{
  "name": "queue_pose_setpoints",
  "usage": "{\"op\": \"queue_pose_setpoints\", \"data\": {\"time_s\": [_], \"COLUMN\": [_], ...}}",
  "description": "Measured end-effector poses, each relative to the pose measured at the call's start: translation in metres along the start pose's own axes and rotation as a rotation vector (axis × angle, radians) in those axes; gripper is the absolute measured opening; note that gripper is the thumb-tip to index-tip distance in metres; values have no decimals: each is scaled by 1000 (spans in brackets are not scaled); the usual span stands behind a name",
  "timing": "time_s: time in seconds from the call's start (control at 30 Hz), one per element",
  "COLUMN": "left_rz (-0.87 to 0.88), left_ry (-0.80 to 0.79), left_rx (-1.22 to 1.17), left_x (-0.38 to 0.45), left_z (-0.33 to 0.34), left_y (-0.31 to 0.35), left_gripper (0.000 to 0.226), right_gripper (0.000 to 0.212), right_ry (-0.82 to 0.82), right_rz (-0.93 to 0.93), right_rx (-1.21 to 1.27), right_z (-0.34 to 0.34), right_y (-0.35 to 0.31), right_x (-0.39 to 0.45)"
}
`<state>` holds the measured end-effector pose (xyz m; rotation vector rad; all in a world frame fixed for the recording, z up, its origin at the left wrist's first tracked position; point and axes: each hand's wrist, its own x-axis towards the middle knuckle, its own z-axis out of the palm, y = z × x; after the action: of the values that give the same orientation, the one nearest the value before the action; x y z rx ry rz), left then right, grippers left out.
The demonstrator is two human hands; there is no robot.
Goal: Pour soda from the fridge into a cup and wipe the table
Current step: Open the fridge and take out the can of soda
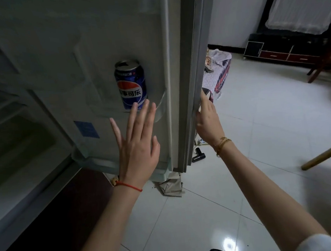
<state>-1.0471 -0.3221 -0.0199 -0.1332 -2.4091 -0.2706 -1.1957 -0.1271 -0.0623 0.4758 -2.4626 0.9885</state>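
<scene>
A blue soda can point(130, 82) with an opened top stands upright in a clear shelf on the inside of the open fridge door point(97, 41). My left hand point(137, 141) is spread flat just below the can, fingertips at its base, holding nothing. My right hand point(207, 121) grips the door's outer edge point(193, 66), with the fingers wrapped behind it and hidden.
The dark fridge interior point(10, 123) lies to the left. A black hair dryer point(198, 156) and a power strip lie on the white tiled floor behind the door. A wooden stool leg point(327, 154) juts in at right. A TV cabinet point(286, 50) stands far right.
</scene>
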Motion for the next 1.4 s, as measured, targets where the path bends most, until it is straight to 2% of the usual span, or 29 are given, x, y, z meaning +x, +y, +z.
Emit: {"op": "queue_pose_setpoints", "data": {"time_s": [0.13,0.4,0.53,0.77,0.93,1.2,1.4], "left_rz": [3,-106,-186,-312,-376,-442,-460], "left_ry": [2,18,13,-11,-26,-55,-56], "left_rx": [84,195,229,278,277,301,291], "left_x": [16,61,80,114,134,161,176], "left_z": [15,59,77,103,119,135,145], "left_y": [5,28,39,56,60,64,65], "left_gripper": [80,79,79,81,80,76,69], "right_gripper": [66,68,71,92,87,95,89], "right_ry": [-4,-116,-210,-326,-395,-477,-541], "right_rz": [5,-59,-104,-169,-124,-59,-17], "right_rx": [71,164,198,251,318,315,379], "right_z": [9,20,24,37,52,78,84], "right_y": [16,55,71,92,101,109,110], "right_x": [26,92,123,173,204,248,266]}}
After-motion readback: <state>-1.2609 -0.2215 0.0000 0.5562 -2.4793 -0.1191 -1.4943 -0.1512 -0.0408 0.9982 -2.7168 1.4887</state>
